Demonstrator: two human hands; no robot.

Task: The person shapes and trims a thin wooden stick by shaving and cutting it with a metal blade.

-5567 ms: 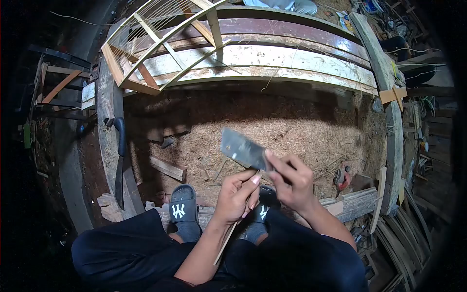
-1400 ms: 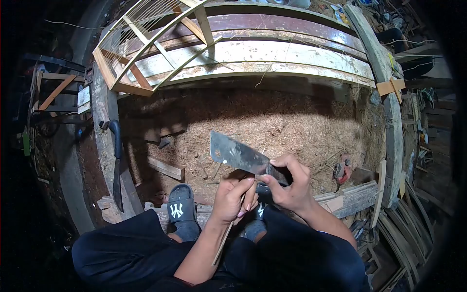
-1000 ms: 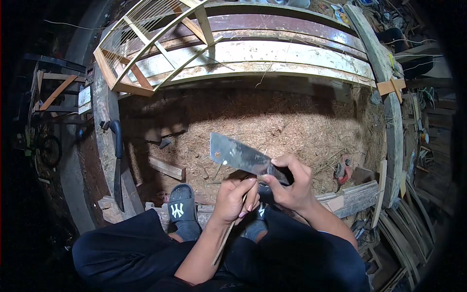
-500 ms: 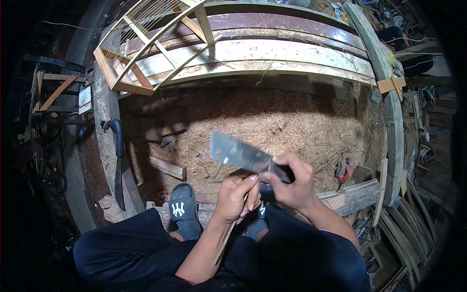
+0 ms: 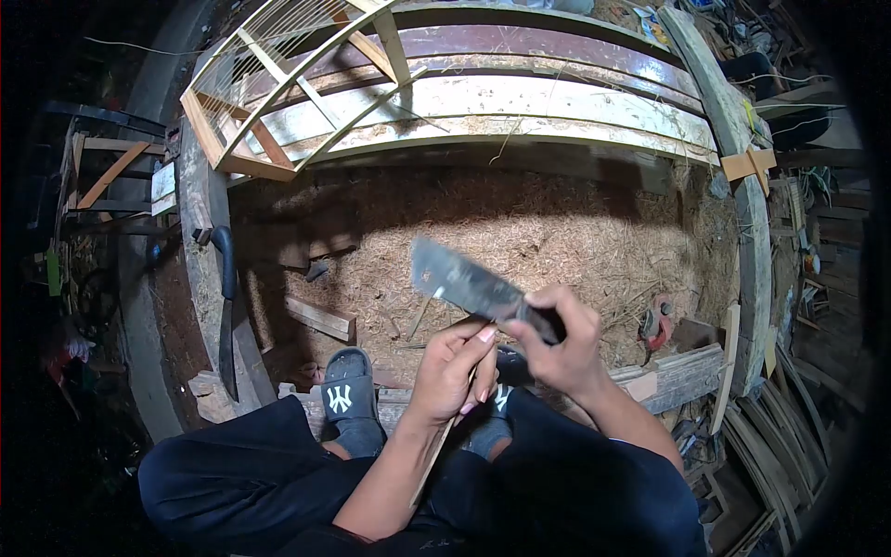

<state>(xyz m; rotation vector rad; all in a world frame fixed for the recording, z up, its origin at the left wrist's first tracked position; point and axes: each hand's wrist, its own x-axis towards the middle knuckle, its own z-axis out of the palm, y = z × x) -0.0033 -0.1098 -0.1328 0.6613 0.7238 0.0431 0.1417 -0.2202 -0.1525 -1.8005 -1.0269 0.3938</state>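
Note:
My right hand [image 5: 568, 345] is wrapped round the dark handle of a cleaver [image 5: 469, 283]. Its broad, worn metal blade points to the upper left and has a small hole near the far end. My left hand [image 5: 453, 373] is closed on a thin wooden strip [image 5: 432, 464], which runs down along my forearm. The strip's upper end is mostly hidden by my fingers. The heel of the blade lies close above my left fingertips; whether it touches the strip I cannot tell.
A curved wooden frame strung with thin strands [image 5: 306, 88] rests on the plank bench [image 5: 557, 97]. A long knife [image 5: 225, 306] lies on the left beam. Below are wood shavings [image 5: 520, 237], a wood block [image 5: 320, 318] and a red tool [image 5: 657, 320]. Curved strips [image 5: 766, 455] are stacked at right.
The cleaver and my right hand have shifted slightly right, and the blade tip has risen a little. My left hand stays in nearly the same place, still gripping the strip.

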